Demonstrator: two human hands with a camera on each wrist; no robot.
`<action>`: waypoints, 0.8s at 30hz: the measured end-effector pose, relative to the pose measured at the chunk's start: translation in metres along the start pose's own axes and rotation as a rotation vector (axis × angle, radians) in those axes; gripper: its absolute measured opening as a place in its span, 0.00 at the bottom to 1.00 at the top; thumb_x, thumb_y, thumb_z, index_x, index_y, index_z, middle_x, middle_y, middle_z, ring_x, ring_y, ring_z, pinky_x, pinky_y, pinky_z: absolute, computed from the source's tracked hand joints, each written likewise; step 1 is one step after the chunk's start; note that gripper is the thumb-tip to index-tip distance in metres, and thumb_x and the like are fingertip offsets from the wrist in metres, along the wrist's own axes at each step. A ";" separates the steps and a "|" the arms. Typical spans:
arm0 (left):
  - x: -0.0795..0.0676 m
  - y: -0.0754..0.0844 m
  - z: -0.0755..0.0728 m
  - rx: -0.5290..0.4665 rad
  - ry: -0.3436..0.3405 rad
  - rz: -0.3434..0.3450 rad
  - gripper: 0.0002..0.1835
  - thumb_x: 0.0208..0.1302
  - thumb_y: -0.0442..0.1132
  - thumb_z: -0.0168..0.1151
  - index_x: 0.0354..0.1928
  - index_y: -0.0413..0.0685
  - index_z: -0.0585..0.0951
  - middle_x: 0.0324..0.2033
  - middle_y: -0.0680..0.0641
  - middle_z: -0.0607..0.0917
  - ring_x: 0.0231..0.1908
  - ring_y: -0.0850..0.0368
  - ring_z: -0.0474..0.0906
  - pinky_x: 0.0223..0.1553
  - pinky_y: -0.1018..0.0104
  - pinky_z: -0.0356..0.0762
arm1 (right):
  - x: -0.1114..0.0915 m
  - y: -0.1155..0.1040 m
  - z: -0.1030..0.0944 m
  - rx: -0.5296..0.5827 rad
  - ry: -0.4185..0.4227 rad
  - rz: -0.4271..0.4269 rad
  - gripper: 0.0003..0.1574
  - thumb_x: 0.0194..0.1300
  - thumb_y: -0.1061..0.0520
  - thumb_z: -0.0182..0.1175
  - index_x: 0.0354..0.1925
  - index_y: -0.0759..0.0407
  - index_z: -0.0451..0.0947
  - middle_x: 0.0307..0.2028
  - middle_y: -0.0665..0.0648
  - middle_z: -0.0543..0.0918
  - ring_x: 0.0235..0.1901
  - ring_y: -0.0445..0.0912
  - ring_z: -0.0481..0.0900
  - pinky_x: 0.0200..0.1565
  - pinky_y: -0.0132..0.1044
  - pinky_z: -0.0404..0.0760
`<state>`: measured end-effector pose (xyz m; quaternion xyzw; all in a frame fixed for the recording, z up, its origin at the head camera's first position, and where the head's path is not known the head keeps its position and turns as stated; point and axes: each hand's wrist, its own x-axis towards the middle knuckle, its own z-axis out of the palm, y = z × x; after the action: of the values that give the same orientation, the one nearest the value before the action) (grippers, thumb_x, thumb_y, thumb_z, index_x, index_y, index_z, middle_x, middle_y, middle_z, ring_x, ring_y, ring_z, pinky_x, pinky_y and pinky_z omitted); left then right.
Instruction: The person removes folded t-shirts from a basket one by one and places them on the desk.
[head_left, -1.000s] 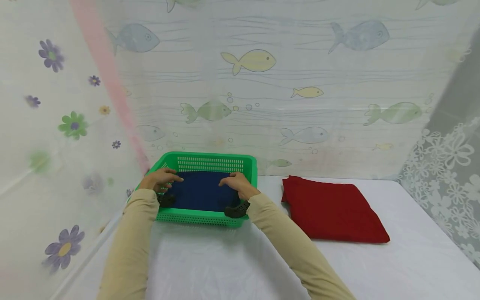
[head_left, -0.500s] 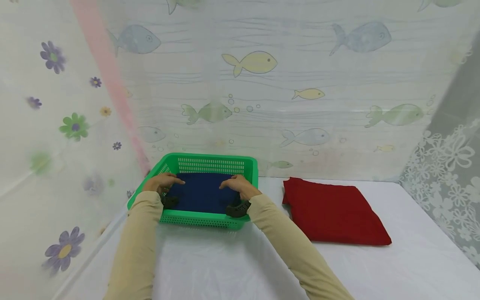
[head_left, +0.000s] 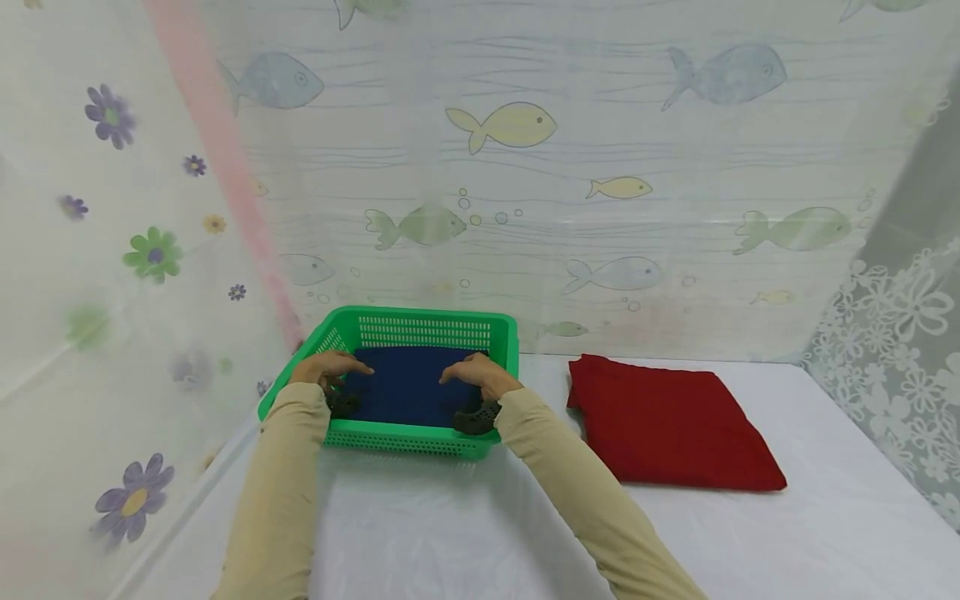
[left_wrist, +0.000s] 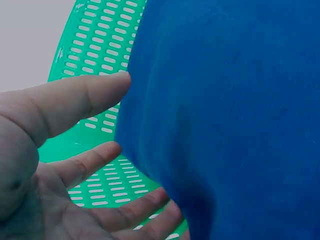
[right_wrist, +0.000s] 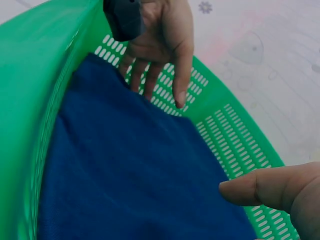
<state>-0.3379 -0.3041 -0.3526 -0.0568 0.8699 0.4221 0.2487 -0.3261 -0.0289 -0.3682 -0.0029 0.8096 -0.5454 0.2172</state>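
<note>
A folded dark blue cloth [head_left: 408, 387] lies inside the green plastic basket [head_left: 431, 315]. My left hand [head_left: 325, 367] is at the cloth's left side; in the left wrist view its fingers [left_wrist: 92, 162] and thumb are extended, the fingertips reaching the cloth's edge or slightly under it. My right hand [head_left: 482, 375] is at the right side of the cloth. From the right wrist, only its straight thumb [right_wrist: 265, 186] shows well, over the cloth's edge; its other fingers are mostly hidden.
A folded red cloth [head_left: 667, 425] lies on the white table [head_left: 420, 533] to the right of the basket. Behind and on the left hang curtains printed with fish [head_left: 510, 125] and flowers. Each wrist wears a dark strapped device [head_left: 474, 419].
My left hand has shifted slightly right and down along the cloth's edge. The right hand stays nearly in place, and the cloth still lies in the basket.
</note>
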 end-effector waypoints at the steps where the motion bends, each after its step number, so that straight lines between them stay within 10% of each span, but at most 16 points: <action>1: 0.000 0.000 0.001 0.000 0.002 -0.003 0.42 0.72 0.43 0.53 0.73 0.28 0.42 0.70 0.24 0.43 0.65 0.28 0.55 0.56 0.48 0.70 | -0.001 0.000 0.000 -0.007 -0.005 0.001 0.50 0.62 0.52 0.65 0.73 0.65 0.52 0.70 0.67 0.56 0.68 0.64 0.56 0.61 0.61 0.63; 19: 0.003 -0.002 -0.001 0.022 -0.075 -0.035 0.45 0.72 0.44 0.52 0.73 0.31 0.36 0.71 0.27 0.36 0.68 0.30 0.47 0.63 0.41 0.58 | -0.002 -0.003 -0.002 -0.090 -0.102 -0.024 0.49 0.62 0.52 0.65 0.73 0.62 0.54 0.70 0.65 0.57 0.67 0.61 0.58 0.62 0.55 0.64; 24: 0.004 0.001 -0.004 0.112 -0.080 0.008 0.42 0.72 0.44 0.52 0.73 0.29 0.41 0.71 0.27 0.37 0.50 0.42 0.75 0.43 0.63 0.76 | 0.000 -0.001 -0.003 -0.099 -0.093 -0.034 0.44 0.61 0.53 0.66 0.71 0.61 0.60 0.69 0.66 0.59 0.64 0.64 0.63 0.52 0.55 0.75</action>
<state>-0.3427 -0.3063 -0.3519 -0.0224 0.8818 0.3756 0.2842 -0.3273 -0.0271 -0.3660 -0.0529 0.8244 -0.5076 0.2449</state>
